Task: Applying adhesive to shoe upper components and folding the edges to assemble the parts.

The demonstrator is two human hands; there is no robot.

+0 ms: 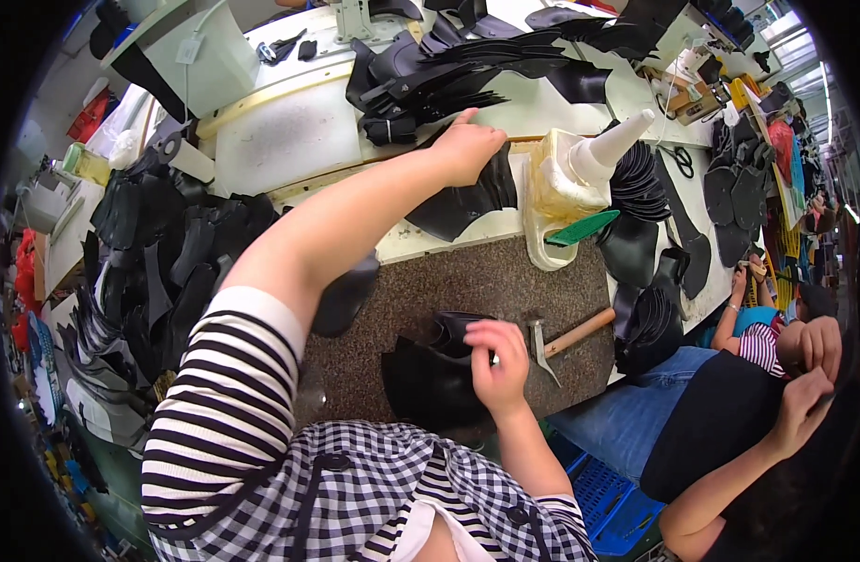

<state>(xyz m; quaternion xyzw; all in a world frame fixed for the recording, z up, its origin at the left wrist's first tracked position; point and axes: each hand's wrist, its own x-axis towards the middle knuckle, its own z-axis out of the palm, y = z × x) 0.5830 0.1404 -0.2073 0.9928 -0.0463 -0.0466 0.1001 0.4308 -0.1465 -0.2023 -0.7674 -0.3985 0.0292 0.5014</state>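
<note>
Left arm (374,208), one: bent at elbow, reaching forward; left hand (469,153) back uppermost, fingers partly hidden. Right hand (497,367), one: nearer the torso, fingers bent.

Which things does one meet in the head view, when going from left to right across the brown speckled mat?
Rounded black piece → folded black piece → right hand → wooden-handled hammer.

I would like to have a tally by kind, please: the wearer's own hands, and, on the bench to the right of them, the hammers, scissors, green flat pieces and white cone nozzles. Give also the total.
Own hands, left hand and right hand: 2
Hammer: 1
Scissors: 1
Green flat piece: 1
White cone nozzle: 1
Total: 6
</note>
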